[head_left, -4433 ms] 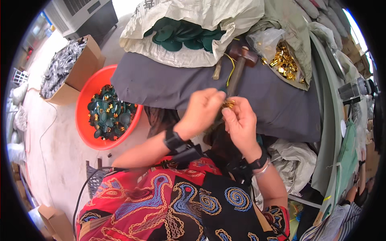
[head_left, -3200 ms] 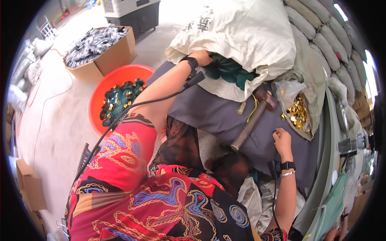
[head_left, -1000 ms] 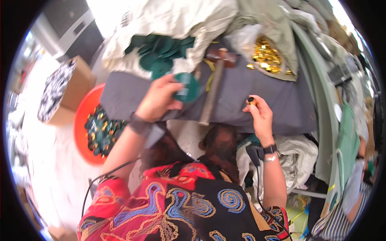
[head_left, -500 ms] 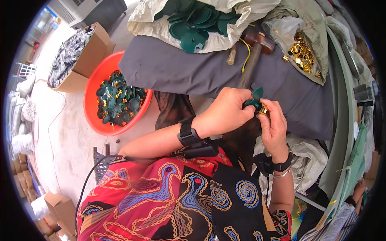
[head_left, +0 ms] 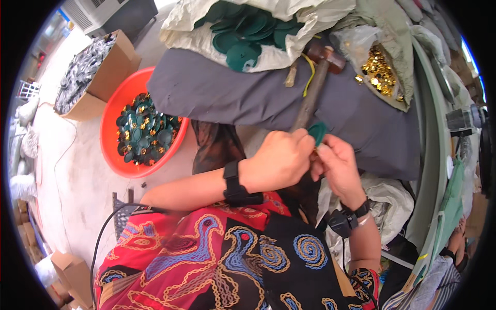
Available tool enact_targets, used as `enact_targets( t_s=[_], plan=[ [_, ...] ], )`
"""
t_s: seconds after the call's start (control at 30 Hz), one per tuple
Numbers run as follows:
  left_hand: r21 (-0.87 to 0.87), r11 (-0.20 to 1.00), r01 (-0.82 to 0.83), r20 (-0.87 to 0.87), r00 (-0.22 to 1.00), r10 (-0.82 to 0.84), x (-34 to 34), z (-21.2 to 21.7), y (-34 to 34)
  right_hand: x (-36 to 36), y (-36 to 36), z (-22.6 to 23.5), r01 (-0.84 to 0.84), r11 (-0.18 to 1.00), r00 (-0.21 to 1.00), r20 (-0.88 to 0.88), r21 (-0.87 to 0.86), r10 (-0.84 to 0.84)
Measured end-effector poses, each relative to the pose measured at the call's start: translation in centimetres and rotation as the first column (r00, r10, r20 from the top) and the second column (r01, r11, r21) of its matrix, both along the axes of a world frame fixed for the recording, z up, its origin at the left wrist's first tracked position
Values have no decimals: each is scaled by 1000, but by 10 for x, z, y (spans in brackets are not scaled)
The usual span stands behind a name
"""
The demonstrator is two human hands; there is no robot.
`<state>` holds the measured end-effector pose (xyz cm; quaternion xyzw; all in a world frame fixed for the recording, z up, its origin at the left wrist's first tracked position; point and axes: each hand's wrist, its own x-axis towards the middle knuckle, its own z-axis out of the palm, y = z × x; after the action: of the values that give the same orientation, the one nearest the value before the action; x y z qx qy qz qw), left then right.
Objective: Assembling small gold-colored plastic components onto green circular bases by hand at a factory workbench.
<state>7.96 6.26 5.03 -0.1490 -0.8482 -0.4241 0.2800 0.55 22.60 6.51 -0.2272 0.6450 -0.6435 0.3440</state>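
Observation:
A dark green plastic disc stands on edge between my two hands, above my lap. My left hand is closed in a fist with its thumb and forefinger side against the disc. From the right, my right hand pinches the disc's lower part; its fingertips are partly hidden behind it. The small gold fitting is out of sight now. Just beyond the hands, a wooden-handled hammer lies on a grey cloth-covered pad.
A white sack of green discs sits at the far side, and a bag of gold fittings at the far right. On the floor at left stand an orange-red basin with assembled green-and-gold pieces and a cardboard box of grey strips.
Both hands have come slightly nearer and to the left with the disc. My right fingers have moved up against the disc, and the gold fitting has gone from sight.

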Motion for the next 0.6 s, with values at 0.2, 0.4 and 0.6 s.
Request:
enact_targets(
  t_s=[0.2, 0.4, 0.6],
  plan=[
    [173, 979, -109, 213, 974, 71, 6, 1, -67, -35, -27, 19, -104, 994, 994, 29, 26, 104],
    [608, 536, -586, 380, 807, 451, 69, 4, -231, -193, 17, -9, 446, 879, 706, -671, 169, -229],
    [-326, 104, -939, 201, 38, 979, 105, -30, -318, -265, 25, -24, 636, 632, 339, -896, 443, 286]
  ],
)
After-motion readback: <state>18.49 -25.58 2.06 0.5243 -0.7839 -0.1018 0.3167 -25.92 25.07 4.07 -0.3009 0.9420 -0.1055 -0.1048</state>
